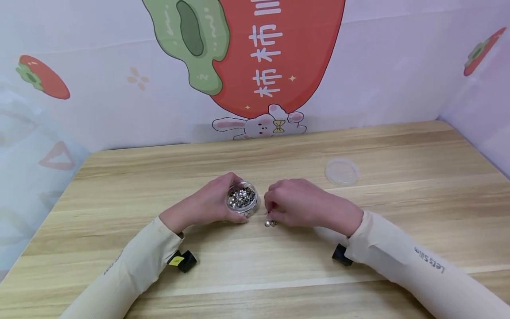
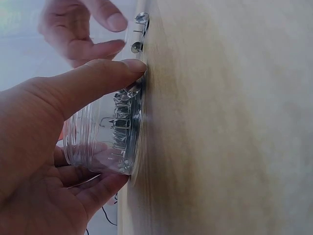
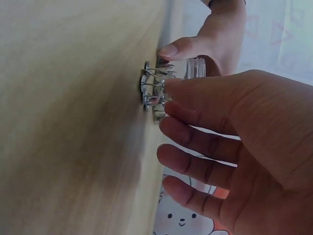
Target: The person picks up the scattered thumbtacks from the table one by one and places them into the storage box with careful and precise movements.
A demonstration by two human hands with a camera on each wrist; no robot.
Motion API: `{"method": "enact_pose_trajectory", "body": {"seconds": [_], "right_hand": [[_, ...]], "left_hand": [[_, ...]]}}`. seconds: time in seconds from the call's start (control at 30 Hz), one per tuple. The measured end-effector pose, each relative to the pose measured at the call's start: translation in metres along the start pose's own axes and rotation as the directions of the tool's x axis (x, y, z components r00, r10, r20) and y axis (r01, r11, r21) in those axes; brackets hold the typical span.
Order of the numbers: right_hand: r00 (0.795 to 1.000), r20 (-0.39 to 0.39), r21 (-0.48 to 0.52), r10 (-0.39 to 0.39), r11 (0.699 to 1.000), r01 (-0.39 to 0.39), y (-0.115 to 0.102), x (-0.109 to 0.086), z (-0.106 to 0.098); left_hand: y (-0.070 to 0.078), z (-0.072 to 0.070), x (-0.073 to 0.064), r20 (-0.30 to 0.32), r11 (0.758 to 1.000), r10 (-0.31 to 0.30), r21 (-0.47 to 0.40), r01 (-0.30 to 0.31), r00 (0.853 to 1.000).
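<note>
My left hand (image 1: 215, 201) grips a clear round jar (image 2: 80, 132) of silvery thumbtacks (image 1: 241, 197), its thumb along the near side and its fingers around the far side. The jar stands upright on the table. To the right of it, my right hand (image 1: 296, 204) reaches down to a few loose thumbtacks (image 1: 269, 223) lying on the wood. In the right wrist view these tacks (image 3: 146, 84) have their pins pointing up, close to the thumb and index fingertips. The left wrist view shows a gap between the right thumb and index finger. The other right-hand fingers are loosely bent.
A clear round lid (image 1: 341, 171) lies on the wooden table (image 1: 247, 283) at the back right. Behind the table's far edge hangs a printed cloth (image 1: 358, 88) with persimmons and a rabbit. Black wrist-camera mounts (image 1: 186, 261) sit under both wrists.
</note>
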State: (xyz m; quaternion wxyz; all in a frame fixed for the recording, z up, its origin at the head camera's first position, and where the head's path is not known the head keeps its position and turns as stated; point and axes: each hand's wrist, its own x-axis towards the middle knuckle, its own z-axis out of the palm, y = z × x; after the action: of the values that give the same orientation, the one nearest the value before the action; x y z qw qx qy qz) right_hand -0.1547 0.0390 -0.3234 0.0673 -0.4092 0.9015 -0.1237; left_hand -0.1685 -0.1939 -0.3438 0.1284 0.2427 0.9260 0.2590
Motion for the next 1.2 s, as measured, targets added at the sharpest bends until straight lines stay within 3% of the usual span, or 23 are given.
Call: {"method": "enact_pose_trajectory", "body": {"seconds": [0.37, 0.7, 0.9, 1.2], "right_hand": [[1.0, 0.031, -0.012, -0.004, 1.0, 0.004, 0.001, 0.003, 0.006], [0.993, -0.109, -0.018, 0.038, 0.999, -0.04, -0.009, 0.015, -0.015], [0.991, -0.133, -0.028, -0.005, 1.0, 0.002, -0.024, 0.037, -0.019], [0.983, -0.182, -0.045, -0.011, 0.999, 0.003, -0.019, 0.04, -0.02]], "left_hand": [[-0.001, -0.001, 0.0, -0.001, 1.0, -0.003, 0.006, 0.003, 1.0], [0.001, -0.002, -0.001, 0.01, 1.0, 0.006, -0.011, -0.006, 1.0], [0.0, -0.003, -0.001, 0.01, 1.0, 0.012, -0.011, -0.012, 1.0], [-0.003, -0.001, 0.002, 0.0, 1.0, 0.03, -0.007, -0.03, 1.0]]}}
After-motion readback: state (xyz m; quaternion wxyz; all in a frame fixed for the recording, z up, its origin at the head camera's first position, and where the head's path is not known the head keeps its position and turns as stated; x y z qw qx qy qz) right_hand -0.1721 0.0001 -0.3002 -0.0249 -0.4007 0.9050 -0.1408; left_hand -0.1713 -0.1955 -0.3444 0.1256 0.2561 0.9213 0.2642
